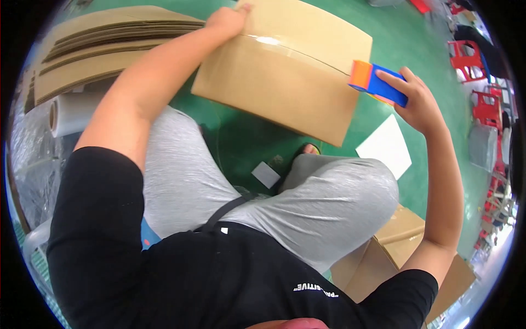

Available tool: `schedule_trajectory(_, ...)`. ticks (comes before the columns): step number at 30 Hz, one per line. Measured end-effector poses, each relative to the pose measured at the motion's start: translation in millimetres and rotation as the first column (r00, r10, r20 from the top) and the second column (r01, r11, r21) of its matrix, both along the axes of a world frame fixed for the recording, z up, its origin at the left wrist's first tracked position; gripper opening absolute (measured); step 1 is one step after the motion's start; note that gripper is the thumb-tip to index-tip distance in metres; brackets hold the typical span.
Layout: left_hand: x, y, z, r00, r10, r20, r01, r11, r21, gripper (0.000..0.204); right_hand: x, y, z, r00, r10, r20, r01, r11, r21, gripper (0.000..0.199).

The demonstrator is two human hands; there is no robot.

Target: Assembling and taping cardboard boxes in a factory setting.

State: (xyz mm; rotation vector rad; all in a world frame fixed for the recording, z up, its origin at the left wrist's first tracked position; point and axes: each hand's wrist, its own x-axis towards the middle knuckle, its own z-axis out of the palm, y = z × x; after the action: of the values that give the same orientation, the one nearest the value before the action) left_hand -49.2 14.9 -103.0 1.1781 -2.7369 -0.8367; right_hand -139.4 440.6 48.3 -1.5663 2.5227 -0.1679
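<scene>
A brown cardboard box (285, 82) stands in front of me with its top flaps closed. A shiny strip of clear tape (267, 40) lies along part of the seam between the flaps. My left hand (226, 23) grips the box at its left side, fingers bent over the top near the seam's left end. In my right hand (413, 98) is a blue and orange tape dispenser (387, 85), held with the index finger stretched along it. Its orange end is at the right edge of the box, by the seam's right end; whether it touches the cardboard I cannot tell.
Flat cardboard sheets (109, 41) are stacked at the left above a roll of clear wrap (82, 112). A white sheet (386, 147) and a small white card (266, 175) lie on the green floor. Another open carton (402, 233) is beside my right leg; red stools (467, 57) stand far right.
</scene>
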Motion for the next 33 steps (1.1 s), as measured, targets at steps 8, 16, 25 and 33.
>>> schedule_trajectory(8,2,8,16,0.998,0.023,0.052,-0.026,0.997,0.066,0.084,-17,84,-11,0.989,-0.141,-0.032,0.145,0.969,0.201,0.068)
schedule_trajectory(16,0,9,4,0.998,0.001,0.058,-0.001,1.0,-0.004,0.084,-31,65,-78,0.995,-0.03,-0.093,0.042,0.991,0.127,0.049)
schedule_trajectory(25,-5,-5,23,0.995,-0.001,0.102,0.008,0.997,-0.072,0.078,-23,-1,-56,0.975,-0.207,-0.08,0.22,0.951,0.219,0.036)
schedule_trajectory(33,23,20,10,0.958,0.286,-0.025,-0.272,0.933,0.234,0.065,-17,5,-84,0.866,-0.444,-0.229,0.5,0.775,0.386,0.046)
